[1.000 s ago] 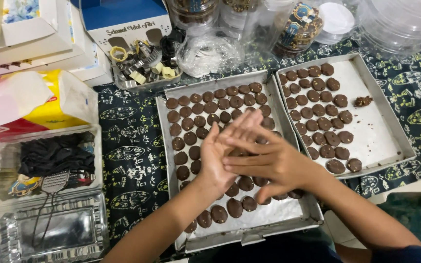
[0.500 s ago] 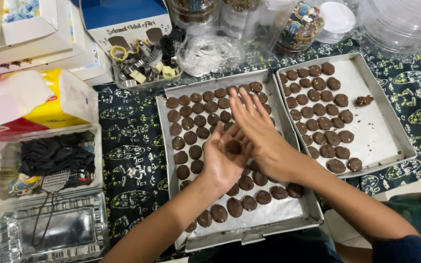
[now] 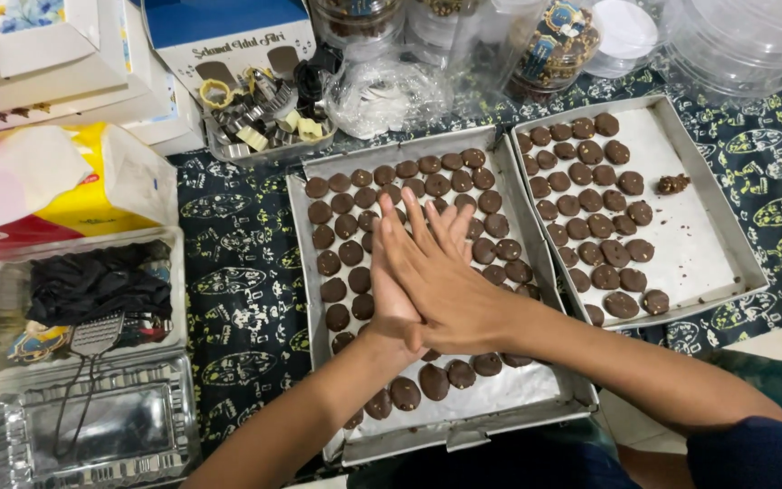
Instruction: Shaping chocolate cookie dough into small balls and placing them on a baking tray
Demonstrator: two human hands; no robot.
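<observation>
Right hand (image 3: 450, 281) lies flat over the left hand (image 3: 391, 290), palms pressed together, anything held hidden, above the cookie tray (image 3: 305, 299), a blue-and-white box (image 3: 228, 36) beyond.

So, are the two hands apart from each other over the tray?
No, the right hand lies pressed flat on the left hand, palms together, above the tray of dark round cookies.
</observation>
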